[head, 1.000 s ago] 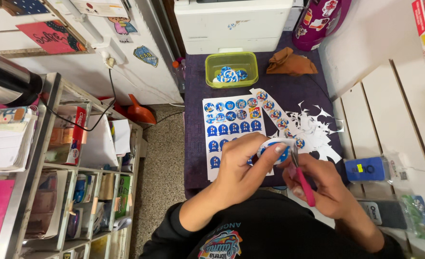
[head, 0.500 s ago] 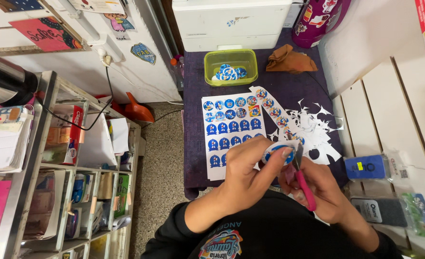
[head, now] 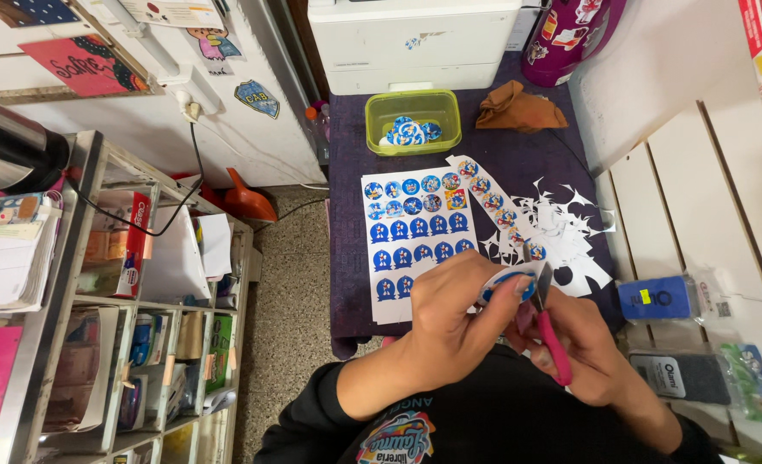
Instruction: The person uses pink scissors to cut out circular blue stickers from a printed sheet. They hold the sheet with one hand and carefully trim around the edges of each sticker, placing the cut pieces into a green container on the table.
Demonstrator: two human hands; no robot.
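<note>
Hands [head: 518, 331] meet over purple table [head: 351, 258].

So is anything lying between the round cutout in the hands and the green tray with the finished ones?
Nothing upright blocks it. Between the round cutout and the green tray only the flat sticker sheet lies on the purple table.

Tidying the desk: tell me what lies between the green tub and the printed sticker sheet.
Only bare purple tabletop shows between the green tub and the sticker sheet, seen in the head view.
</note>
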